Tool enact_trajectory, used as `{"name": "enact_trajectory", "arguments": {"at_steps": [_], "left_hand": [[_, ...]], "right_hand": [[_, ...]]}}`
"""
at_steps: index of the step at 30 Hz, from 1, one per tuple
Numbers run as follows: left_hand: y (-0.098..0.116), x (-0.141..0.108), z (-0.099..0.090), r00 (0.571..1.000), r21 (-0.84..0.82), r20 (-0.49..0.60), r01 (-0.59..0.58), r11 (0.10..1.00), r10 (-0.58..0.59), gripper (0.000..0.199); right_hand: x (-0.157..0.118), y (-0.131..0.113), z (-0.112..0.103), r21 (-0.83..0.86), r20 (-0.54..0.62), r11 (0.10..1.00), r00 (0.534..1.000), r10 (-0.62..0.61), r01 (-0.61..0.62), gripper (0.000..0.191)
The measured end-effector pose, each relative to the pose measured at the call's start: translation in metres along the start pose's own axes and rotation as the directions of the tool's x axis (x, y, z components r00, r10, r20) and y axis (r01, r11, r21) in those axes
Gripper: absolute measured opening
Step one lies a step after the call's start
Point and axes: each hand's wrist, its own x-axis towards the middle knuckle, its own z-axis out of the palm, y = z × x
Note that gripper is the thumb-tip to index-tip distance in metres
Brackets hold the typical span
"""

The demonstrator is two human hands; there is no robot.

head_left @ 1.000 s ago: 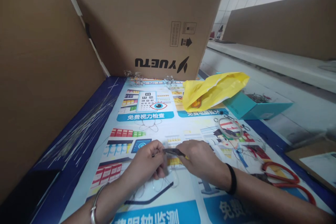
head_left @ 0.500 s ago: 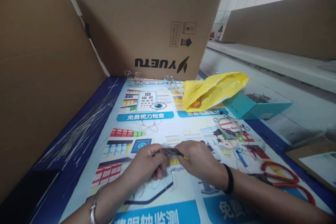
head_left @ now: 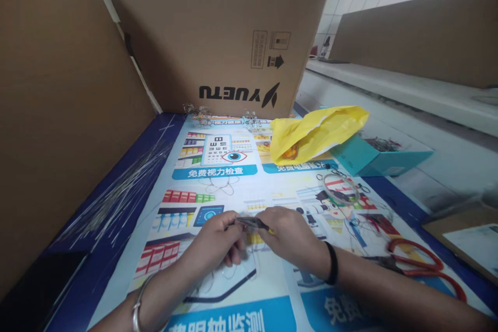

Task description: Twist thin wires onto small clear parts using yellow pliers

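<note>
My right hand (head_left: 290,233) is closed around slim-jawed pliers (head_left: 252,222), with a bit of yellow handle showing at the thumb. The jaws point left and meet the fingertips of my left hand (head_left: 218,241). That hand is closed in a pinch on a thin wire, its bent loops (head_left: 254,264) showing faintly below the fingers. What lies exactly between the jaws is too small to make out. Farther up the printed sheet (head_left: 268,187) lies a flower-shaped piece of bent wire (head_left: 218,185).
Long straight wires (head_left: 116,192) lie along the left. Red-handled scissors (head_left: 420,264) rest near my right forearm. Beyond are a wire coil (head_left: 341,189), a yellow bag (head_left: 319,132) and a teal box (head_left: 383,162) of small pieces. Cardboard panels (head_left: 218,26) stand at the back and left.
Both hands and the pliers have shifted very slightly up and left, and the pliers' angle has tilted a little. The grips look the same.
</note>
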Motion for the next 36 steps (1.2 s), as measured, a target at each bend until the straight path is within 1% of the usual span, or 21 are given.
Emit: {"name": "enact_trajectory", "arguments": {"at_steps": [2,5,9,13,18,22,25,28,31,33,36], "left_hand": [[0.0,-0.001,0.0,1.0,-0.003,-0.003,0.002,1.0,-0.002,0.012],[0.001,-0.001,0.0,1.0,-0.007,0.02,-0.009,1.0,0.009,0.014],[0.0,-0.002,-0.001,0.999,-0.013,0.037,-0.012,1.0,0.013,0.016],[0.001,-0.002,-0.001,0.998,0.021,0.057,-0.002,1.0,0.001,0.014],[0.0,-0.003,-0.001,0.996,0.06,0.088,-0.013,0.998,0.007,0.013],[0.0,-0.003,-0.001,0.997,0.053,0.072,-0.011,0.999,0.007,0.011],[0.001,-0.002,-0.002,0.998,0.037,0.055,0.0,0.999,-0.002,0.013],[0.0,-0.001,-0.002,0.999,0.039,0.041,0.008,0.999,-0.01,0.016],[-0.001,0.0,-0.001,0.999,0.05,0.038,0.013,0.999,-0.015,0.014],[-0.002,0.0,-0.001,0.999,0.043,0.044,0.005,0.999,-0.007,0.012],[-0.002,0.0,-0.001,0.999,0.027,0.029,-0.037,0.999,0.036,0.014]], "right_hand": [[0.0,0.002,0.0,-0.004,-0.001,1.0,1.0,0.003,-0.003,0.013],[0.001,0.006,-0.002,-0.006,0.008,1.0,1.0,0.006,-0.006,0.014],[0.002,0.008,-0.007,-0.011,0.046,0.999,0.998,-0.033,0.034,0.016],[0.001,0.008,-0.012,-0.045,0.078,0.997,0.995,-0.054,0.058,0.018],[0.0,0.005,-0.014,-0.064,0.101,0.994,0.991,-0.087,0.094,0.014],[-0.001,0.004,-0.015,-0.058,0.121,0.996,0.99,-0.066,0.073,0.014],[0.001,0.005,-0.016,-0.085,0.107,0.994,0.992,-0.063,0.073,0.016],[0.001,0.008,-0.017,-0.112,0.089,0.987,0.991,-0.102,0.112,0.015],[0.0,0.008,-0.016,-0.135,0.084,0.98,0.987,-0.137,0.147,0.012],[-0.001,0.007,-0.014,-0.145,0.085,0.981,0.989,-0.119,0.13,0.012],[-0.002,0.005,-0.012,-0.13,0.09,0.989,0.994,-0.064,0.075,0.014]]}}
